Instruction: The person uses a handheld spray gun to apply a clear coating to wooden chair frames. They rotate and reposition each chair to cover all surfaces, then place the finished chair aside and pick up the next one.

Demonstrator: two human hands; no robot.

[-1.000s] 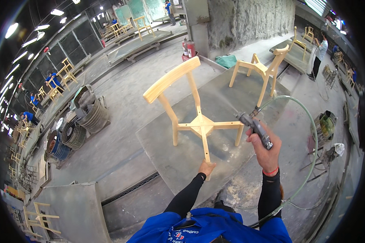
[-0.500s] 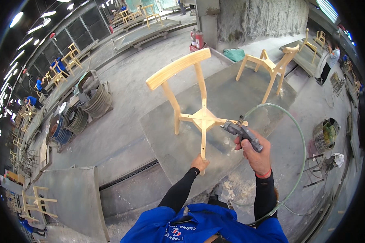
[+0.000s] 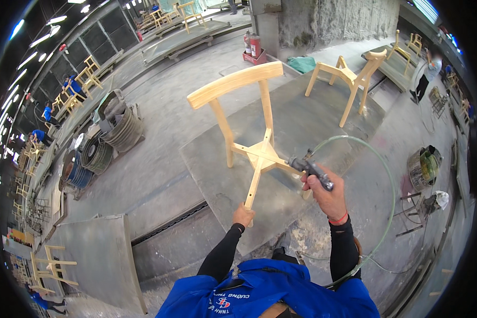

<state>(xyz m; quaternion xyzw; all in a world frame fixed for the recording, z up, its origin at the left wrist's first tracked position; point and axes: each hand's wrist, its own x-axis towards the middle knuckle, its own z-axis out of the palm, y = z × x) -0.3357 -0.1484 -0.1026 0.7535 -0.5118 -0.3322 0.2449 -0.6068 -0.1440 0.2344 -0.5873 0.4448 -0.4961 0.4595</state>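
A pale wooden chair frame (image 3: 263,155) with a curved back rail and crossed seat bars stands in front of me on a grey board (image 3: 212,177). My left hand (image 3: 243,216) is closed around the near end of one seat bar, at the top of a leg. In my right hand (image 3: 328,197) is a dark spray gun (image 3: 311,169), its nozzle pointing left at the crossed bars from close by. A pale green hose (image 3: 391,180) loops from the gun to the right and back toward my right arm. The trigger is partly hidden by my fingers.
Another wooden chair frame (image 3: 350,77) stands behind on the same board. Stained drums (image 3: 123,129) are at left, and a paint-streaked bucket (image 3: 424,167) is at right. Fire extinguishers (image 3: 255,46) stand by the pillar. A floor slot with a chain (image 3: 169,225) runs at left. Co-workers are farther off.
My left hand has swung the near bar leftward, turning the chair frame slightly. The spray gun in my right hand has shifted a little left and down.
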